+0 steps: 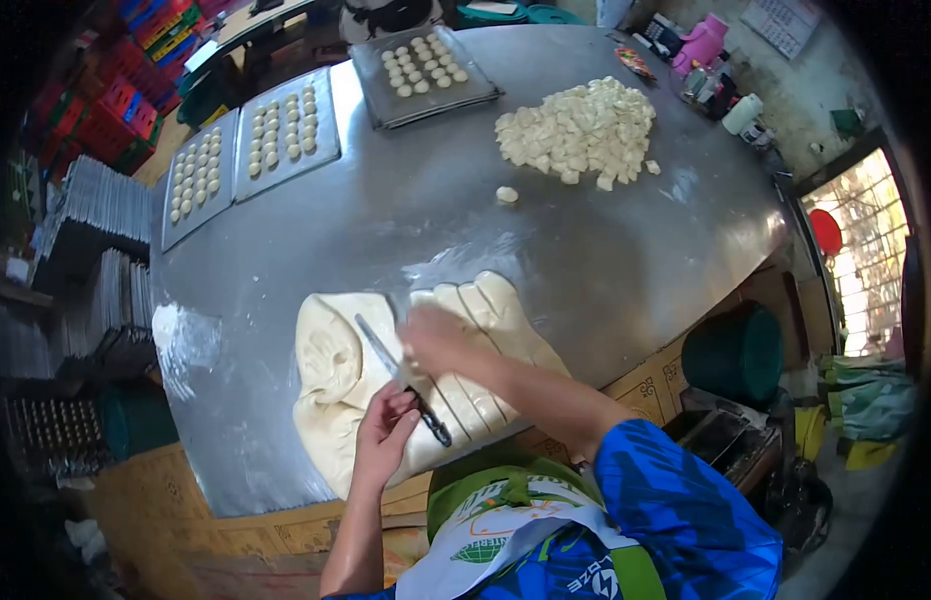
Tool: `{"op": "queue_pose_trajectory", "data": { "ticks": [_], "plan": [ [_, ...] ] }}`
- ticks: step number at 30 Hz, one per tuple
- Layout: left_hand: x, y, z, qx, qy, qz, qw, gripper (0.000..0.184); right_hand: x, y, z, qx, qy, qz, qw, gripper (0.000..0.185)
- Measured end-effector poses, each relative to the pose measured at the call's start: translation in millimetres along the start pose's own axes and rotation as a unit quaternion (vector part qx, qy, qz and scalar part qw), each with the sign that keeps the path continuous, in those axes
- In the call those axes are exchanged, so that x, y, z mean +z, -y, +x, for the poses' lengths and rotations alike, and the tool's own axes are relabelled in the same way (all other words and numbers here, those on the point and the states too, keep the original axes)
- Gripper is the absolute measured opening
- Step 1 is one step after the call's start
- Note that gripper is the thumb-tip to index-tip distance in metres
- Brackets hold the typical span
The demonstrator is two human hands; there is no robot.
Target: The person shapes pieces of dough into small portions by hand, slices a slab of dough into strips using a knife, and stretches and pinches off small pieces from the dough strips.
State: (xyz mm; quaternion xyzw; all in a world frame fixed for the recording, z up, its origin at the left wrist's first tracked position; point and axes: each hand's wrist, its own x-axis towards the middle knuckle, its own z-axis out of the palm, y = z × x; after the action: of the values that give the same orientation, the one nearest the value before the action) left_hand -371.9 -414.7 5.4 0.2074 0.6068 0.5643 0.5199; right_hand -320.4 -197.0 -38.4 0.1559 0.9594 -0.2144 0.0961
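Note:
A large slab of pale dough [330, 420] lies on the metal table in front of me. Parallel cuts divide its right part into long strips [500, 300], while its left part is a thick folded mass. My left hand [383, 435] is closed around a knife [375, 345], gripping it near where the blade meets the black handle. The blade points up and away over the dough. Just right of the blade, my right hand [432, 338] is over the cut strips. Motion smears its fingers, so I cannot see whether it holds anything.
A heap of dough pieces [580, 130] sits at the back right, with one piece [506, 194] apart. Trays of dough balls [235, 193] line the far left edge, and another tray [385, 112] stands at the back. Flour [185, 335] dusts the left side. Bottles [742, 115] stand far right.

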Motion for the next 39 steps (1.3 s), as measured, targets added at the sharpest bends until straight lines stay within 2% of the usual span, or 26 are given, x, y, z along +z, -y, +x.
{"op": "queue_pose_trajectory", "data": {
  "ticks": [2,4,5,6,7,8,10,11,13,15,16,17,18,20,21,23,24,26,28,30,31,33,35,36,37,39],
  "plan": [
    [10,0,4,0.047,-0.005,0.065,0.997,0.061,41,0,-53,-0.124,-0.118,0.230,0.958,0.022],
    [22,3,2,0.127,-0.035,0.198,0.971,0.063,-15,25,-117,-0.207,-0.081,0.374,0.900,0.020],
    [30,5,3,0.167,-0.054,0.261,0.949,0.064,-44,26,-136,-0.237,-0.066,0.378,0.893,0.021],
    [40,8,5,0.171,-0.044,0.261,0.949,0.064,-75,26,-157,-0.253,-0.067,0.449,0.854,0.020],
    [51,11,7,0.217,-0.021,0.316,0.923,0.063,-105,26,-177,-0.269,-0.069,0.520,0.808,0.021],
    [63,15,10,0.265,0.002,0.369,0.891,0.061,-137,23,-196,-0.265,-0.077,0.518,0.810,0.021],
    [87,27,21,0.365,0.044,0.466,0.805,0.058,-179,4,-227,-0.281,-0.195,0.539,0.770,0.023],
    [86,57,27,0.254,0.111,0.428,0.860,0.053,-189,-7,-241,-0.276,-0.256,0.531,0.759,0.025],
    [113,54,29,0.138,0.176,0.387,0.895,0.048,-185,-37,-259,-0.250,-0.325,0.497,0.765,0.025],
    [149,30,14,0.061,0.036,0.171,0.983,0.038,-179,-68,-274,-0.190,-0.476,0.499,0.699,0.021],
    [163,8,12,0.049,0.014,0.176,0.983,0.036,-175,-85,-284,-0.168,-0.524,0.496,0.672,0.021],
    [174,-15,12,0.036,-0.012,0.181,0.983,0.034,-172,-104,-300,-0.130,-0.518,0.504,0.678,0.020],
    [189,-34,18,0.099,-0.008,0.209,0.973,0.032,-171,-124,-315,-0.096,-0.511,0.510,0.685,0.020],
    [217,-69,31,0.200,0.005,0.313,0.928,0.032,-174,-169,-344,-0.029,-0.505,0.513,0.693,0.021],
    [230,-85,39,0.240,0.013,0.384,0.891,0.034,-171,-186,-356,-0.038,-0.481,0.490,0.726,0.025],
    [258,-101,63,0.260,0.051,0.469,0.843,0.038,-159,-204,-366,-0.109,-0.470,0.527,0.699,0.031],
    [275,-102,75,0.298,0.083,0.571,0.760,0.043,-159,-208,-373,-0.109,-0.436,0.519,0.727,0.027],
    [324,-103,87,0.306,0.131,0.642,0.690,0.053,-161,-211,-380,-0.115,-0.392,0.513,0.755,0.015],
    [380,-90,82,0.276,0.158,0.626,0.712,0.058,-153,-205,-382,-0.117,-0.388,0.522,0.750,0.010],
    [411,-58,76,0.214,0.225,0.475,0.823,0.057,-145,-203,-385,-0.187,-0.319,0.514,0.774,0.020],
    [419,-39,76,0.179,0.252,0.391,0.867,0.057,-144,-205,-390,-0.161,-0.292,0.488,0.807,0.027],
    [416,-6,97,0.144,0.283,0.308,0.897,0.057,-143,-216,-386,-0.132,-0.273,0.460,0.835,0.034],
    [412,21,116,0.248,0.197,0.368,0.874,0.056,-138,-238,-367,-0.010,-0.245,0.413,0.877,0.036],
    [413,23,120,0.282,0.166,0.385,0.863,0.056,-149,-245,-356,-0.089,-0.391,0.331,0.854,0.031],
    [428,-2,122,0.287,0.151,0.322,0.890,0.055,-163,-253,-347,-0.167,-0.524,0.233,0.802,0.027],
    [456,-59,125,0.289,0.120,0.191,0.930,0.053,-186,-262,-354,-0.118,-0.523,0.175,0.826,0.022]
  ]
}}
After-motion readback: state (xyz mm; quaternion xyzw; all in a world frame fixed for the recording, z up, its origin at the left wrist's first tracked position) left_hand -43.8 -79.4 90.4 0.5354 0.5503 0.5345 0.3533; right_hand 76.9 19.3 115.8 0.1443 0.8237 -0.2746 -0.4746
